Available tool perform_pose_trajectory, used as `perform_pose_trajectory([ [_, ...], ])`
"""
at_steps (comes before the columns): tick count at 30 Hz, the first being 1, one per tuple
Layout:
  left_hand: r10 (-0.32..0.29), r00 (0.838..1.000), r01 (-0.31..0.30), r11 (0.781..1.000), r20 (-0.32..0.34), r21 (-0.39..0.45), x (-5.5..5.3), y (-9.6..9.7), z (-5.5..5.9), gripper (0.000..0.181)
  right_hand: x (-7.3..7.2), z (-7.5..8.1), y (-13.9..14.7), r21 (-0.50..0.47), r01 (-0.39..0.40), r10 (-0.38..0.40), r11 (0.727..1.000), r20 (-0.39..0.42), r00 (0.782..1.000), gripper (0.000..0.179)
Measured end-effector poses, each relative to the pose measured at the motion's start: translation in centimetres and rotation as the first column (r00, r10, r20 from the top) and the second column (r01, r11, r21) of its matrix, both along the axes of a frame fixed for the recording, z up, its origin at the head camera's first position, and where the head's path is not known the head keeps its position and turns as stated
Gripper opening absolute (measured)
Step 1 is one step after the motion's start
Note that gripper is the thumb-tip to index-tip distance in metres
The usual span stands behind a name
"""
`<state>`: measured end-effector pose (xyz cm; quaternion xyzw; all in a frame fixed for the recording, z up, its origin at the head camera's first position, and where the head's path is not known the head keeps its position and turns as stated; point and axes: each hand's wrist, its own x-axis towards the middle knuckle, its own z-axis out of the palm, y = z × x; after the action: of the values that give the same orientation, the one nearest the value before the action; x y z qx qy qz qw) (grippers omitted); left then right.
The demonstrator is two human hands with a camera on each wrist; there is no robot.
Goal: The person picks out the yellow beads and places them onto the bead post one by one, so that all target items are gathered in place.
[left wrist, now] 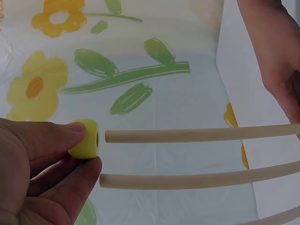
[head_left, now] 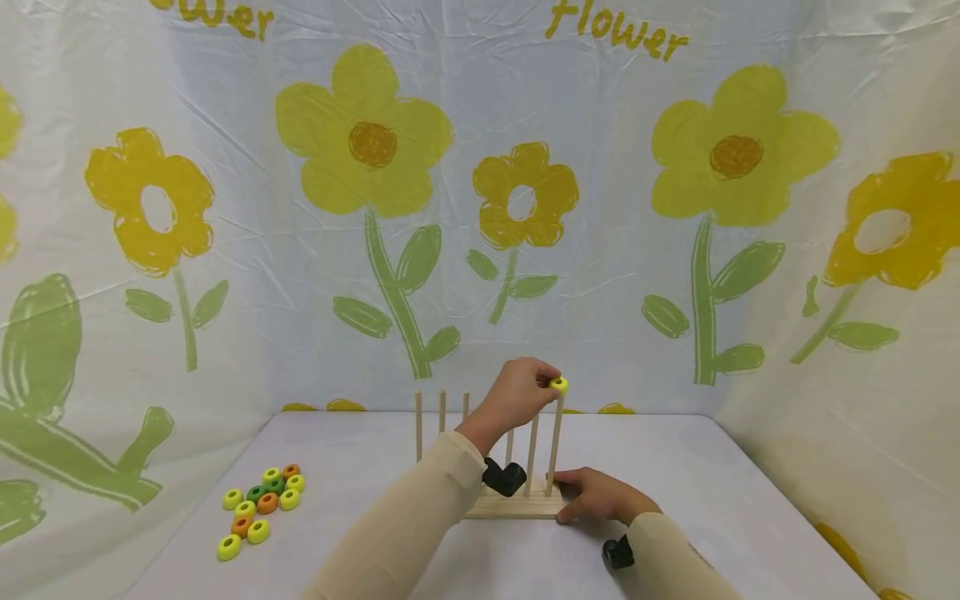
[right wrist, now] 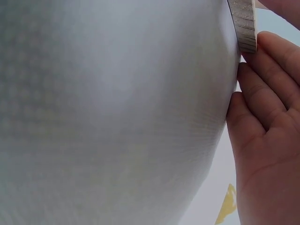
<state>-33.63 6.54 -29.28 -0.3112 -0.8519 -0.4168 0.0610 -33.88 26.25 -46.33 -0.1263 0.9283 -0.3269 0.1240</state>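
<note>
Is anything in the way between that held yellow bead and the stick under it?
Nothing visible: only a narrow gap separates the yellow bead in the left hand from the tip of the stick.

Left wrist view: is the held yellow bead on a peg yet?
No, a gap shows between the yellow bead and the nearest peg.

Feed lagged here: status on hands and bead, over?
Left hand pinches yellow bead, just off tip of rightmost rod. Right hand holds base at right end. No obstruction visible between bead and rod.
</note>
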Motion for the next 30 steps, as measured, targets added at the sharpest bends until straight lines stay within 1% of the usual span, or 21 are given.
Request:
perform_pose_trajectory([
  [5, 0.002, 1.0, -0.002, 1.0, -0.017, -0.026, -0.1, 0.6, 0.1, 0.031, -0.1, 0.0, 0.1, -0.002, 0.005, -0.005, 1.0, 0.013, 1.0, 0.069],
  [10, -0.001, 1.0, 0.001, 0.999, -0.003, -0.033, -0.1, 1.0, 0.1, 0.031, 0.0, 0.0, 0.2, -0.013, 0.003, -0.002, 1.0, 0.024, 1.0, 0.068],
  [13, 0.002, 1.0, -0.002, 0.999, -0.008, -0.047, -0.2, 1.1, 0.0, 0.031, 0.1, 0.1, 0.2, -0.02, 0.0, 0.001, 1.0, 0.027, 1.0, 0.067],
  [18, 0.01, 0.999, -0.012, 0.997, -0.038, -0.072, -0.3, 1.1, 0.1, 0.031, 0.1, 0.2, 0.2, -0.025, -0.014, 0.014, 1.0, 0.012, 1.0, 0.068],
  [25, 0.006, 0.999, -0.01, 0.994, -0.036, -0.109, -0.3, 0.9, 0.3, 0.029, 0.0, 0.3, 0.3, -0.025, -0.037, 0.037, 0.999, -0.003, 0.999, 0.07],
  [30, -0.007, 0.997, -0.006, 0.987, -0.079, -0.159, -0.5, 1.1, 0.2, 0.026, 0.0, 0.1, 0.5, -0.022, -0.061, 0.061, 0.998, -0.001, 0.998, 0.069],
])
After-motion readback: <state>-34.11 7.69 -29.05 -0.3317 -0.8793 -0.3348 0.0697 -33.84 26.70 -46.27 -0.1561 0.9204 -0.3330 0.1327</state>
